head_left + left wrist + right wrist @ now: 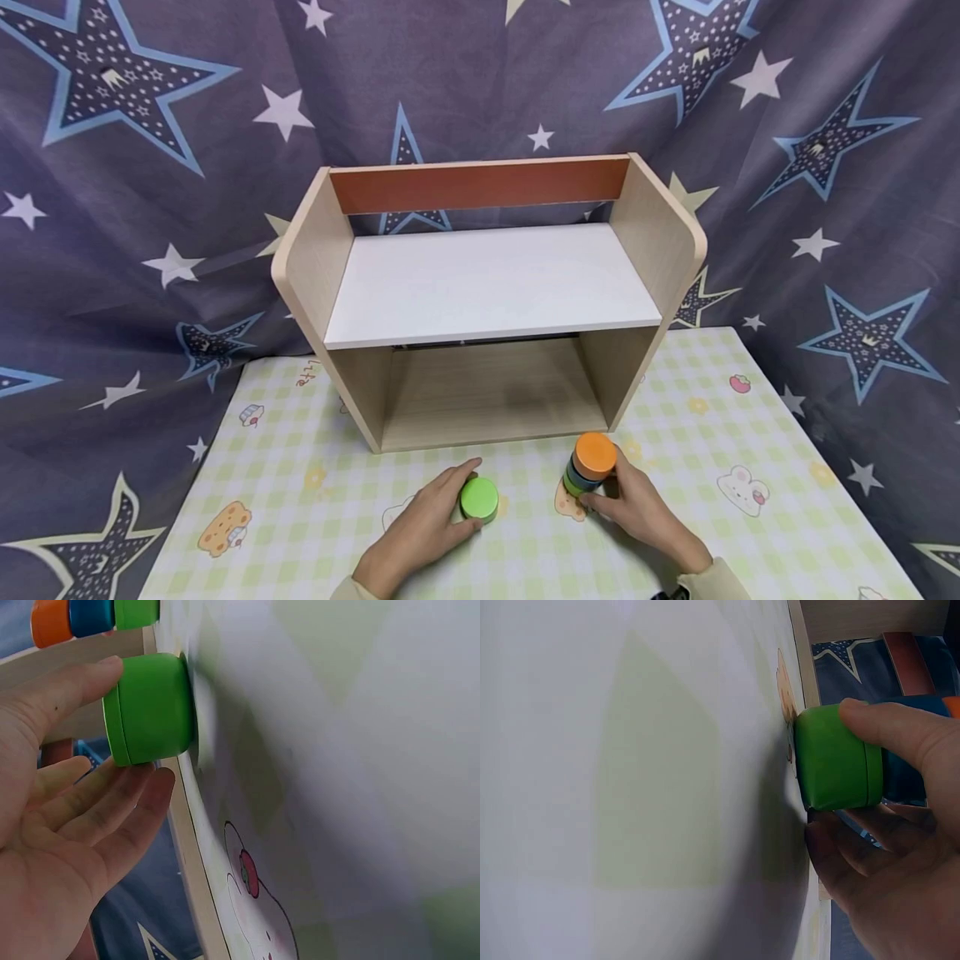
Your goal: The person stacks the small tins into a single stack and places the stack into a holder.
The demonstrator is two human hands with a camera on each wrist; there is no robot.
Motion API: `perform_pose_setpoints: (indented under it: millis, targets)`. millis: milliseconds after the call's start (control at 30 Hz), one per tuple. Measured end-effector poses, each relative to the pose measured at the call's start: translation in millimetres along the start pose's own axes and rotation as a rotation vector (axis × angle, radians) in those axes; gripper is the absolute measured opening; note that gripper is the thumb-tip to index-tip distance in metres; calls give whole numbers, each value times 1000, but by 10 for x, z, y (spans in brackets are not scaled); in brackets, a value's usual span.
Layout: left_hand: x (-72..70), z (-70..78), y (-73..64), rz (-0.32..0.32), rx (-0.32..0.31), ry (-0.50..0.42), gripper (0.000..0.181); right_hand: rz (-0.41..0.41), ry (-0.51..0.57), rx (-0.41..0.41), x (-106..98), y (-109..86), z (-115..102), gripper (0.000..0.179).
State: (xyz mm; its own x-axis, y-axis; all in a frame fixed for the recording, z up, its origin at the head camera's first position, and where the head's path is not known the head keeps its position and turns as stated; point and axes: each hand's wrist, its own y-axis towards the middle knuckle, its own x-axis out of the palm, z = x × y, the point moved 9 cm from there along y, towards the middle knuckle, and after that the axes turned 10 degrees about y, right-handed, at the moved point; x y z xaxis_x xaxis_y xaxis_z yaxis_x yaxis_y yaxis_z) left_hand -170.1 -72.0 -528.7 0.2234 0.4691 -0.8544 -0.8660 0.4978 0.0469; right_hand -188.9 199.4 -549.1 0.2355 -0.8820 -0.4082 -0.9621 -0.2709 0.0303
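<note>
My left hand (422,523) holds a small round green container with a lid (478,498), which stands on the tablecloth. The left wrist view shows the thumb on one side of this green container (150,709) and the fingers on the other. To the right stands a stack: an orange container (595,455) on top, a blue one (904,776) in the middle and a second green one (832,759) at the bottom. My right hand (636,507) grips the stack low down, its thumb on the bottom green container.
A wooden shelf unit (491,287) with a white middle board stands just behind both hands. Its front bottom edge lies close to the stack. A green-and-white checked tablecloth (285,483) covers the table. A dark curtain with stars (480,75) hangs behind.
</note>
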Motion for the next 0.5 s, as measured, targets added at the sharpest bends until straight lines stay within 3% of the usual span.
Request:
perform_pose_setpoints:
  millis: [500]
  targets:
    - [-2,-10,-10,10,1,-19,84,1,-13,-14,7,0,-13,72]
